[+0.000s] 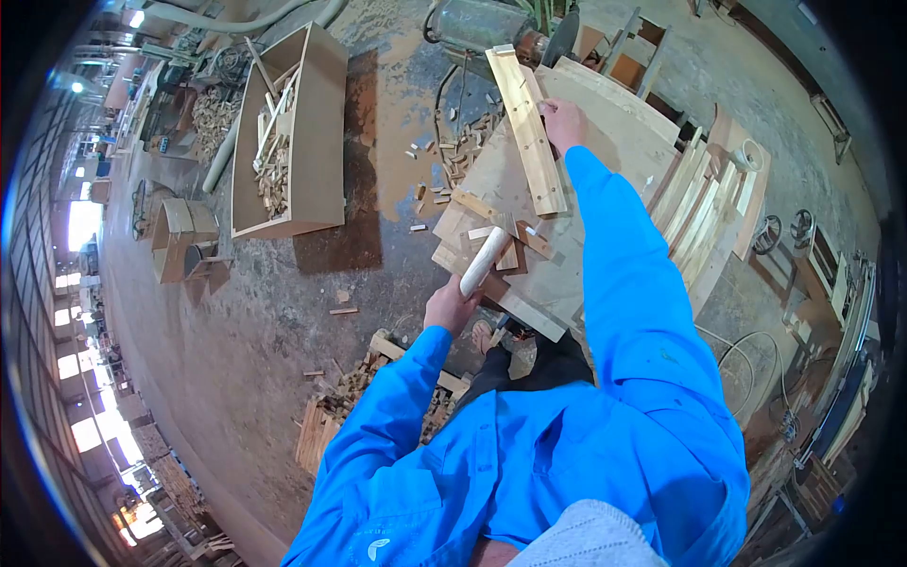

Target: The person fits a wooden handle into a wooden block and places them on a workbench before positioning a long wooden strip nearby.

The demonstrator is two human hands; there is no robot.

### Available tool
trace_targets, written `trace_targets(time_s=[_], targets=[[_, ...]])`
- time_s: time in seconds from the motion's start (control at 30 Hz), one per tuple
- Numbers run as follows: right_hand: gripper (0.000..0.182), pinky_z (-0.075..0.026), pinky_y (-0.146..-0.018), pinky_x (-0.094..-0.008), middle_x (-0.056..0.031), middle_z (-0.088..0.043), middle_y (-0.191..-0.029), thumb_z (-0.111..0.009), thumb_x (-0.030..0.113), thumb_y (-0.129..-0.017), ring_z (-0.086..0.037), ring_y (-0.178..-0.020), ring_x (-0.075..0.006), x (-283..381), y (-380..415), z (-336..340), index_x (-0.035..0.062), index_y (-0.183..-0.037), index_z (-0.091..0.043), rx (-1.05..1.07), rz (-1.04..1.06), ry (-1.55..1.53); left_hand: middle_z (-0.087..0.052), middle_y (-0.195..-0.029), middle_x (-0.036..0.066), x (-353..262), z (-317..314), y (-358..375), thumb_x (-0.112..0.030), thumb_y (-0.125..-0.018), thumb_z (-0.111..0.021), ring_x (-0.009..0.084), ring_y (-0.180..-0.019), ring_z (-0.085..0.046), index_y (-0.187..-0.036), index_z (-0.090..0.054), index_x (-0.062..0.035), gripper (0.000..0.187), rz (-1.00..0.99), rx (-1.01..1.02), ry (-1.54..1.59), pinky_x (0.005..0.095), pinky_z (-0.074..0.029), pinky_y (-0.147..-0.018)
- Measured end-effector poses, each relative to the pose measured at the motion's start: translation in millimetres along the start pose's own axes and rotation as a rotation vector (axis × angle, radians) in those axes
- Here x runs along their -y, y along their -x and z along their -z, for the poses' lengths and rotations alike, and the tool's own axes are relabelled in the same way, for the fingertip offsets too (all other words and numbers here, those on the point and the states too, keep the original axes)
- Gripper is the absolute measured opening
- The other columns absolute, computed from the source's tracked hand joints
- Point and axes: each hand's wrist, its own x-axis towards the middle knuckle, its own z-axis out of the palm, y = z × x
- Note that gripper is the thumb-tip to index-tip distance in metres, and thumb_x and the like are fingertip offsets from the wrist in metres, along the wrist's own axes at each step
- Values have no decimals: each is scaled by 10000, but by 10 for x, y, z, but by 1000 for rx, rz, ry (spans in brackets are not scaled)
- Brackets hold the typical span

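Observation:
My left hand (pixel 451 307) is wrapped round the lower end of a tool with a thick pale handle (pixel 485 260). Its narrow greyish head points away from me, over small wood offcuts; I cannot make out its exact kind. At the far side of the worktable (pixel 605 123), my right hand (pixel 565 125) grips the right edge of a long wooden board (pixel 531 142). Small dark spots run along that board, which lies lengthwise away from me. Flat wood pieces (pixel 477 203) lie to its left near the tool's head.
A tall open box (pixel 321 123) with wood scraps stands on the left. Long wood strips (pixel 694 189) and a tape roll (pixel 747 156) lie at the table's right. Offcuts (pixel 468 151) litter the floor beyond the left edge. Another scrap pile (pixel 354 392) is near my feet.

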Motion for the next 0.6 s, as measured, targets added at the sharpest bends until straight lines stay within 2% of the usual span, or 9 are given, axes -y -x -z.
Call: trace_targets(time_s=[0.23, 0.6], targets=[[294, -578, -918, -483, -153, -795, -1083, -694, 366, -980, -748, -1025, -374, 16, -427, -185, 154, -1137, -826, 3, -14, 9, -761, -1048, 257, -74, 56, -33, -446, -945, -759, 469, -1014, -728, -1195, -635, -70, 469, 41, 16, 9, 570, -577, -858], [282, -583, -913, -487, -163, -794, -1069, -691, 358, -987, -748, -1021, -384, 88, -468, -240, 163, -1141, -825, -25, -27, -7, -757, -1056, 269, -84, 109, -113, -431, -947, -759, 480, -1010, -724, -1211, -633, -52, 479, 35, 23, 15, 572, -568, -855]])
